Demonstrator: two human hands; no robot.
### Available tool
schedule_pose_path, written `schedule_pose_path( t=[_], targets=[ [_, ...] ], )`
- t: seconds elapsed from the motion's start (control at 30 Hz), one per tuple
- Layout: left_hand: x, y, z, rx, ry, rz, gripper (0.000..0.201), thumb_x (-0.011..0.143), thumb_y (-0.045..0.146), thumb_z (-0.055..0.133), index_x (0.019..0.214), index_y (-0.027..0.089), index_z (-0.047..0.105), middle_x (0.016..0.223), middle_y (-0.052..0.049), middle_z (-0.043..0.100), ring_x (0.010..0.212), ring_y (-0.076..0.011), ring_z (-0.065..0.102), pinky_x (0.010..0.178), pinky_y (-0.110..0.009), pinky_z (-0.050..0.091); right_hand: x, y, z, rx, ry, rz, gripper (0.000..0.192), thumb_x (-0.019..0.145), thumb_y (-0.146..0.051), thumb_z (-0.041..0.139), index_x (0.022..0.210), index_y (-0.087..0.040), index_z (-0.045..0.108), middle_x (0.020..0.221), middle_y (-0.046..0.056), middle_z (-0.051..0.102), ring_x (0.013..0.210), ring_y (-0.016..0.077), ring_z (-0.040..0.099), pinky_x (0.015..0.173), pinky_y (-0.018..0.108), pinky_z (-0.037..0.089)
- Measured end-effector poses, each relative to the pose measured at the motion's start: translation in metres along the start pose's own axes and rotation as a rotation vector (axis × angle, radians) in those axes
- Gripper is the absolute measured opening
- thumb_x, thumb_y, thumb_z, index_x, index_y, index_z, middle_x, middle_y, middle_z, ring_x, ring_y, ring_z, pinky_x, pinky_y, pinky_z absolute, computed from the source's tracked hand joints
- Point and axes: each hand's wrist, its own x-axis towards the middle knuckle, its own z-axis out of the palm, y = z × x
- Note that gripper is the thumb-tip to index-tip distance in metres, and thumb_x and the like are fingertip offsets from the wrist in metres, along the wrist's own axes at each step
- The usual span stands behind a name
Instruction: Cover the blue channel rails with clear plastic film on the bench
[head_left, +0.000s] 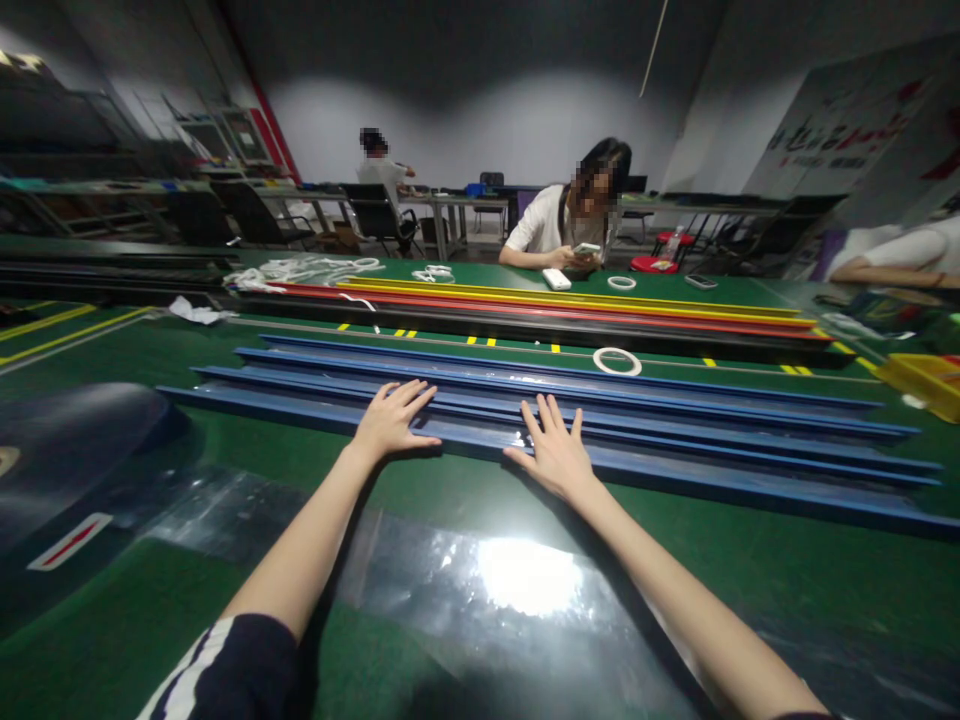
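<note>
Both my hands lie flat, palms down, on a stack of long blue rails (675, 420) that runs across a green table (465, 495). My left hand (393, 420) rests on the nearest rail with fingers spread. My right hand (555, 452) lies beside it on the same rail, fingers apart. Neither hand holds anything.
Red and yellow rails (570, 305) lie beyond the blue ones, with a white tape ring (616, 361) between. A yellow bin (930, 382) stands at the right. A person across the table holds a phone (586, 249). White cords (300, 270) lie far left. A clear plastic sheet (480, 590) covers the near table.
</note>
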Motion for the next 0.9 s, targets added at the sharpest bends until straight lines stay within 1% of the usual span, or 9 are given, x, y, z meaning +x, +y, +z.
schedule_pose_path(
  t=[0.17, 0.3, 0.37, 0.43, 0.53, 0.6, 0.7, 0.8, 0.9],
  targets=[
    [-0.018, -0.034, -0.008, 0.032, -0.067, -0.012, 0.085, 0.067, 0.070, 0.048, 0.134, 0.018, 0.038, 0.138, -0.015, 0.037, 0.126, -0.0298, 0.035, 0.099, -0.043, 0.028, 0.015, -0.035, 0.008, 0.079, -0.019, -0.004, 0.088, 0.077, -0.072, 0.022, 0.141, -0.012, 0.019, 0.147, 0.020, 0.011, 0.135, 0.0340, 0.002, 0.099, 0.064, -0.004],
    [-0.034, -0.040, -0.016, 0.010, -0.023, 0.019, 0.070, 0.075, 0.059, 0.048, 0.133, 0.020, 0.039, 0.140, -0.013, 0.035, 0.128, -0.0290, 0.033, 0.100, -0.042, 0.031, 0.025, -0.055, 0.013, 0.115, 0.013, -0.004, 0.087, 0.077, -0.071, 0.026, 0.140, -0.012, 0.022, 0.146, 0.020, 0.014, 0.135, 0.0342, 0.003, 0.099, 0.064, -0.004],
    [-0.038, -0.033, -0.018, -0.014, 0.016, 0.040, 0.058, 0.080, 0.048, 0.045, 0.131, 0.022, 0.042, 0.139, -0.011, 0.037, 0.127, -0.0275, 0.035, 0.100, -0.042, 0.032, 0.030, -0.065, 0.016, 0.129, 0.036, -0.010, 0.086, 0.077, -0.070, 0.027, 0.140, -0.013, 0.023, 0.146, 0.019, 0.017, 0.135, 0.0344, 0.004, 0.099, 0.064, -0.002],
    [-0.036, -0.019, -0.019, -0.041, 0.082, 0.035, 0.048, 0.083, 0.038, 0.040, 0.127, 0.021, 0.046, 0.135, -0.011, 0.043, 0.125, -0.0259, 0.038, 0.099, -0.042, 0.033, 0.037, -0.076, 0.019, 0.131, 0.058, -0.017, 0.085, 0.077, -0.070, 0.028, 0.140, -0.013, 0.023, 0.146, 0.019, 0.017, 0.135, 0.0345, 0.005, 0.100, 0.064, -0.001],
    [-0.018, 0.014, -0.016, -0.100, 0.202, -0.081, 0.038, 0.086, 0.030, 0.033, 0.116, 0.020, 0.055, 0.117, -0.009, 0.058, 0.111, -0.0233, 0.050, 0.094, -0.042, 0.037, 0.044, -0.088, 0.023, 0.150, 0.063, -0.035, 0.084, 0.078, -0.066, 0.032, 0.139, -0.010, 0.022, 0.146, 0.020, 0.017, 0.134, 0.0348, 0.005, 0.101, 0.062, 0.000],
    [0.000, 0.041, -0.012, -0.139, 0.203, -0.105, 0.035, 0.088, 0.026, 0.031, 0.108, 0.019, 0.059, 0.102, -0.007, 0.065, 0.098, -0.0203, 0.057, 0.090, -0.039, 0.039, 0.045, -0.088, 0.022, 0.210, 0.062, -0.080, 0.076, 0.081, -0.059, 0.035, 0.138, -0.010, 0.024, 0.146, 0.019, 0.018, 0.134, 0.0334, 0.007, 0.102, 0.059, 0.005],
    [0.026, 0.083, -0.005, -0.170, 0.207, -0.102, 0.033, 0.089, 0.024, 0.030, 0.099, 0.017, 0.061, 0.096, -0.007, 0.065, 0.093, -0.0193, 0.057, 0.085, -0.035, 0.040, 0.036, -0.065, 0.014, 0.318, 0.110, -0.137, 0.054, 0.084, -0.038, 0.034, 0.132, -0.013, 0.035, 0.143, 0.015, 0.025, 0.132, 0.0271, 0.019, 0.104, 0.052, 0.015],
    [0.045, 0.122, 0.002, -0.203, 0.177, -0.017, 0.031, 0.090, 0.025, 0.032, 0.101, 0.017, 0.059, 0.101, -0.006, 0.064, 0.094, -0.0179, 0.056, 0.084, -0.032, 0.039, 0.012, -0.018, -0.002, 0.237, 0.217, 0.016, 0.039, 0.083, -0.023, 0.033, 0.117, -0.015, 0.050, 0.132, 0.014, 0.042, 0.121, 0.0247, 0.036, 0.102, 0.048, 0.018],
    [0.059, 0.154, 0.008, -0.196, 0.126, 0.053, 0.033, 0.091, 0.034, 0.034, 0.105, 0.017, 0.058, 0.101, -0.006, 0.063, 0.094, -0.0181, 0.055, 0.083, -0.032, 0.038, -0.022, 0.041, -0.021, 0.072, 0.313, 0.182, 0.032, 0.084, -0.022, 0.032, 0.098, -0.016, 0.060, 0.108, 0.011, 0.059, 0.101, 0.0223, 0.050, 0.092, 0.040, 0.031]
  ],
)
